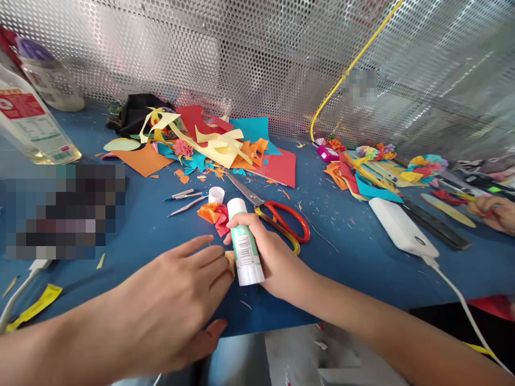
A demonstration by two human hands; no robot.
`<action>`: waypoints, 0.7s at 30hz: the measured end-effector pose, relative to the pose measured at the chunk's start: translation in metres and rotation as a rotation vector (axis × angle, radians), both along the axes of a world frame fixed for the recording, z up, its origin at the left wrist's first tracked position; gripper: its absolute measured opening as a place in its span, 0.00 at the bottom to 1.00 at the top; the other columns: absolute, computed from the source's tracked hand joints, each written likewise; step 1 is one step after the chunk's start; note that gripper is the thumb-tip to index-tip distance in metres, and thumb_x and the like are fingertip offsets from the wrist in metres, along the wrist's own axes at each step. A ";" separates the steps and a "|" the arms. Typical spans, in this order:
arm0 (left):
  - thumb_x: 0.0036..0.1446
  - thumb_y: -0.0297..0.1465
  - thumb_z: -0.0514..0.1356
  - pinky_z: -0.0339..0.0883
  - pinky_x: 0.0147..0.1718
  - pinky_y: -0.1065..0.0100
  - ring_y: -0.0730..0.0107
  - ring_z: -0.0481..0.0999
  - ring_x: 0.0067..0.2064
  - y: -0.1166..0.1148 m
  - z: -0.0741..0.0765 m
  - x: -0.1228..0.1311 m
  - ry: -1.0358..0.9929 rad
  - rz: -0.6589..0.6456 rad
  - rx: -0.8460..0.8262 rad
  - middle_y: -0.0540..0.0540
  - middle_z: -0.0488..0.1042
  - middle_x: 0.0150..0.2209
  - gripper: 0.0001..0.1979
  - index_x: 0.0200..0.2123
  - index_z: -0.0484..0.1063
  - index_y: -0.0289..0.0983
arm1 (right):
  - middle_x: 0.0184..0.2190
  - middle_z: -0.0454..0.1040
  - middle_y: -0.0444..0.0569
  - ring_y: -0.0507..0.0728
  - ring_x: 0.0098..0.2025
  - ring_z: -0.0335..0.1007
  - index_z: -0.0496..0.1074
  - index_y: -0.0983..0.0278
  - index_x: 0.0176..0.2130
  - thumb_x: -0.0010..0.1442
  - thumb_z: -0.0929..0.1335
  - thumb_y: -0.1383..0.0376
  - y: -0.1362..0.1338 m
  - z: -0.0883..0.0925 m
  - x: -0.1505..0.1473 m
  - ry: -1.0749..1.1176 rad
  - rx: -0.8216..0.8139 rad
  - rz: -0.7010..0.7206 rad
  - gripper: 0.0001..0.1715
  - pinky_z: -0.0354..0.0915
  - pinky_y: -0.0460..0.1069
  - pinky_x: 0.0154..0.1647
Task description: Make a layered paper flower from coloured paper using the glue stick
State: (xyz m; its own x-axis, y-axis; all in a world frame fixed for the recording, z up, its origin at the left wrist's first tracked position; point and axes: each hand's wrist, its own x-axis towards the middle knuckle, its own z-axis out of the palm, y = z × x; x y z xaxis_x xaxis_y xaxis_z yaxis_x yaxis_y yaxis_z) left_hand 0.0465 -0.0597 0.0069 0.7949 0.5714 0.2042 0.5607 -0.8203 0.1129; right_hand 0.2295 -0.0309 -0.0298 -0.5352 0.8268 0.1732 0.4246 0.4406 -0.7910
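Note:
A white and green glue stick (245, 252) is gripped by my right hand (269, 249), its white end tilted away from me. Beside it, my left hand (181, 295) is palm down with bent fingers and its thumb apart. A small yellowish paper piece (230, 260) shows at the left fingertips, mostly hidden. Just beyond the hands sits a crumpled orange and pink paper flower (217, 215). Behind the flower stands a white cap (216, 194), with a blue and silver drawing compass (187, 199) to its left. Scissors (277, 212) with red and yellow handles lie partly behind my right hand.
Coloured paper scraps (217, 145) pile up along the perforated metal wall (249, 59). At left are a bottle (40, 118) and a blurred-out dark object (76, 209). A white power bank (402, 228) with a cable lies right, near another person's hand (494, 212).

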 end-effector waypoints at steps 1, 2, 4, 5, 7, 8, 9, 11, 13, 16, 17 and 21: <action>0.52 0.36 0.55 0.63 0.47 0.64 0.65 0.72 0.39 -0.004 -0.002 0.002 0.025 -0.003 0.001 0.47 0.74 0.34 0.10 0.33 0.72 0.38 | 0.39 0.69 0.43 0.51 0.34 0.68 0.54 0.55 0.48 0.49 0.65 0.77 0.001 0.000 0.001 -0.010 0.000 -0.002 0.30 0.62 0.46 0.35; 0.53 0.34 0.54 0.64 0.46 0.63 0.64 0.72 0.40 -0.007 -0.004 0.003 0.045 0.004 -0.002 0.45 0.74 0.35 0.10 0.35 0.72 0.37 | 0.38 0.69 0.43 0.51 0.34 0.68 0.54 0.55 0.48 0.49 0.65 0.77 0.002 0.000 0.002 -0.016 0.001 0.000 0.31 0.62 0.45 0.34; 0.54 0.33 0.53 0.66 0.44 0.62 0.62 0.72 0.41 -0.015 -0.008 0.003 0.053 0.050 -0.017 0.44 0.74 0.37 0.12 0.38 0.71 0.36 | 0.37 0.70 0.42 0.50 0.32 0.68 0.55 0.55 0.48 0.49 0.67 0.75 0.003 0.000 0.003 -0.014 0.006 0.014 0.30 0.63 0.45 0.33; 0.54 0.34 0.53 0.66 0.43 0.62 0.62 0.72 0.41 -0.018 -0.010 0.003 0.042 0.076 -0.026 0.44 0.74 0.39 0.12 0.40 0.70 0.36 | 0.38 0.70 0.43 0.50 0.32 0.68 0.55 0.56 0.48 0.49 0.67 0.74 0.003 0.000 0.004 -0.011 0.011 0.026 0.29 0.63 0.45 0.33; 0.53 0.36 0.54 0.66 0.45 0.63 0.62 0.72 0.43 -0.023 -0.015 0.002 0.010 0.122 -0.038 0.44 0.73 0.43 0.16 0.43 0.69 0.36 | 0.40 0.70 0.44 0.50 0.33 0.68 0.56 0.56 0.48 0.49 0.68 0.73 0.003 0.000 0.005 -0.010 0.028 0.042 0.29 0.63 0.45 0.34; 0.52 0.38 0.55 0.65 0.46 0.63 0.61 0.71 0.45 -0.025 -0.017 0.002 -0.004 0.143 -0.039 0.44 0.72 0.45 0.18 0.46 0.68 0.36 | 0.41 0.70 0.44 0.50 0.33 0.69 0.56 0.56 0.48 0.50 0.68 0.73 0.003 -0.001 0.006 -0.017 0.038 0.044 0.29 0.63 0.45 0.35; 0.52 0.39 0.56 0.64 0.47 0.62 0.61 0.70 0.48 -0.026 -0.019 0.001 -0.014 0.165 -0.038 0.44 0.71 0.48 0.21 0.48 0.67 0.36 | 0.40 0.70 0.44 0.51 0.34 0.69 0.56 0.56 0.48 0.50 0.68 0.73 0.003 -0.001 0.006 -0.029 0.046 0.041 0.28 0.63 0.45 0.36; 0.51 0.43 0.56 0.62 0.50 0.60 0.59 0.67 0.51 -0.027 -0.023 0.001 -0.023 0.205 -0.049 0.44 0.68 0.51 0.26 0.51 0.64 0.37 | 0.37 0.71 0.43 0.51 0.33 0.70 0.57 0.56 0.48 0.50 0.68 0.73 0.003 -0.002 0.007 -0.054 0.062 0.032 0.27 0.64 0.45 0.35; 0.50 0.46 0.56 0.60 0.52 0.58 0.59 0.65 0.53 -0.026 -0.025 0.000 -0.019 0.231 -0.095 0.46 0.67 0.53 0.28 0.52 0.63 0.40 | 0.34 0.71 0.43 0.51 0.32 0.70 0.58 0.57 0.47 0.51 0.67 0.71 0.004 -0.002 0.008 -0.055 0.078 0.013 0.25 0.65 0.45 0.34; 0.49 0.50 0.55 0.58 0.54 0.57 0.61 0.65 0.53 -0.024 -0.026 -0.001 0.001 0.247 -0.164 0.50 0.67 0.53 0.27 0.50 0.64 0.44 | 0.34 0.72 0.44 0.52 0.31 0.71 0.59 0.57 0.47 0.54 0.66 0.66 0.004 0.004 0.011 0.038 0.176 -0.139 0.20 0.66 0.46 0.31; 0.48 0.51 0.55 0.58 0.54 0.57 0.61 0.64 0.54 -0.023 -0.026 -0.001 0.007 0.257 -0.169 0.50 0.67 0.53 0.27 0.49 0.64 0.45 | 0.35 0.72 0.45 0.52 0.32 0.71 0.60 0.57 0.46 0.54 0.66 0.64 0.004 0.007 0.012 0.088 0.232 -0.205 0.19 0.66 0.46 0.31; 0.50 0.50 0.53 0.57 0.55 0.55 0.59 0.62 0.56 -0.022 -0.027 -0.004 0.022 0.257 -0.160 0.49 0.64 0.55 0.29 0.53 0.61 0.45 | 0.34 0.73 0.48 0.54 0.35 0.71 0.67 0.61 0.39 0.51 0.67 0.62 0.002 0.019 0.014 0.149 0.336 -0.196 0.13 0.67 0.46 0.32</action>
State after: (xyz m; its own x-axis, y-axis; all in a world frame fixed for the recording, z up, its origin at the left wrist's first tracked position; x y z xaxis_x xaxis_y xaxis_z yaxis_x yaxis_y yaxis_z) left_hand 0.0430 -0.0819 -0.0205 0.6230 0.7782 0.0797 0.7516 -0.6237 0.2147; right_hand 0.2435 -0.0288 -0.0110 -0.3218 0.7947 0.5146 0.4183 0.6070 -0.6758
